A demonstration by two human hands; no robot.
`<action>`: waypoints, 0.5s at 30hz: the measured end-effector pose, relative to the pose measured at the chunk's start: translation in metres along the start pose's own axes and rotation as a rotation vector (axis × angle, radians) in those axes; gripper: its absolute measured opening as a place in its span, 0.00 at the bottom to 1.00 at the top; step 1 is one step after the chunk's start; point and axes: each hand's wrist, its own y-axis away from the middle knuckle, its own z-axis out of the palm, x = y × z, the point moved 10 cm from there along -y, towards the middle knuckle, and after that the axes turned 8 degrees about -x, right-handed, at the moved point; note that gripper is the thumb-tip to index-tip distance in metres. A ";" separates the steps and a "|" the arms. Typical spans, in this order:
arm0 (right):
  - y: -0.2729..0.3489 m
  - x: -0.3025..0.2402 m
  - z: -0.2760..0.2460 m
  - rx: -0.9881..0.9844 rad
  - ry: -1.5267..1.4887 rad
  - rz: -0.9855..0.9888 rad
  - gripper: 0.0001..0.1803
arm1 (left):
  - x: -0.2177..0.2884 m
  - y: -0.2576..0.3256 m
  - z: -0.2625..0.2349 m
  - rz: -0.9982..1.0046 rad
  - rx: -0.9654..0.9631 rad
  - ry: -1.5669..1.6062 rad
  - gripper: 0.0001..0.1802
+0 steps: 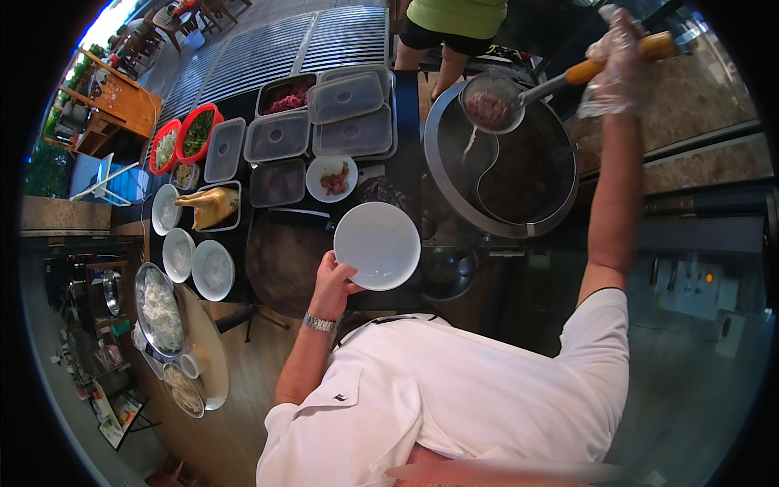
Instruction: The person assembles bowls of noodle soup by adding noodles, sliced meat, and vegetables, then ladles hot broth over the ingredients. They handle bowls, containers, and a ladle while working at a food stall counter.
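Observation:
My left hand (pixel 331 286) holds an empty white bowl (pixel 376 246) by its near left rim, thumb on the edge. Raised at the far right, my right hand (pixel 618 79) wears a clear plastic glove and is closed round the wooden handle of a ladle-like strainer (pixel 584 73). Reddish meat (pixel 488 109) fills its round head, tilted above a large steel pot (pixel 438 174). A pale stream runs down from it into the pot. A curved wall splits the pot into two halves with dark broth. Left of the pot sits a white bowl with meat pieces (pixel 333 180).
Lidded containers (pixel 277 136) and red baskets of greens (pixel 197 134) cover the far counter. A plucked bird (pixel 213 208) lies in a tray by several white bowls (pixel 213 269). Noodles fill a metal tray (pixel 162 312) at left. Another person (pixel 454 20) stands beyond the pot.

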 end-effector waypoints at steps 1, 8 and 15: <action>-0.007 -0.026 -0.008 0.084 0.032 -0.062 0.10 | 0.001 0.002 -0.001 0.002 -0.005 -0.001 0.28; 0.031 -0.029 -0.028 0.028 0.006 -0.197 0.11 | 0.007 0.014 -0.003 0.055 -0.023 0.031 0.28; 0.132 0.144 -0.022 0.144 0.554 0.288 0.12 | 0.006 0.025 -0.010 0.048 0.002 0.010 0.27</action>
